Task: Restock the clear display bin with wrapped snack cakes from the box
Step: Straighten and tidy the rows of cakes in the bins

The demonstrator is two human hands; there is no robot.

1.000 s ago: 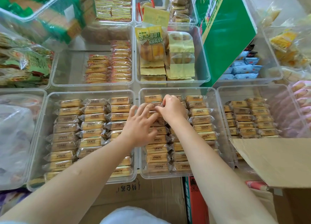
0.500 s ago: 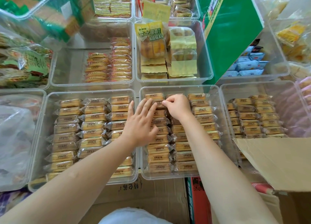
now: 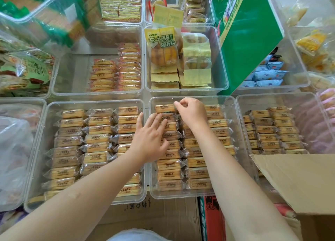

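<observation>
Fingers of the right hand (image 3: pixel 192 112) pinch the back cake (image 3: pixel 165 108) in the bin (image 3: pixel 230 103); left hand (image 3: pixel 151 137) lies flat, fingers spread, steadying the row underneath. Seat it snug, I'd say.

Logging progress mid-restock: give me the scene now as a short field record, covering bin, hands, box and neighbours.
target bin: clear display bin, three columns of wrapped snack cakes
left hand: flat, fingers straight on the left column
right hand: fingers curled, pinching a wrapper at the bin's far end
box: cardboard box, flap open, at the right
left neighbour bin: same cakes, three columns
</observation>
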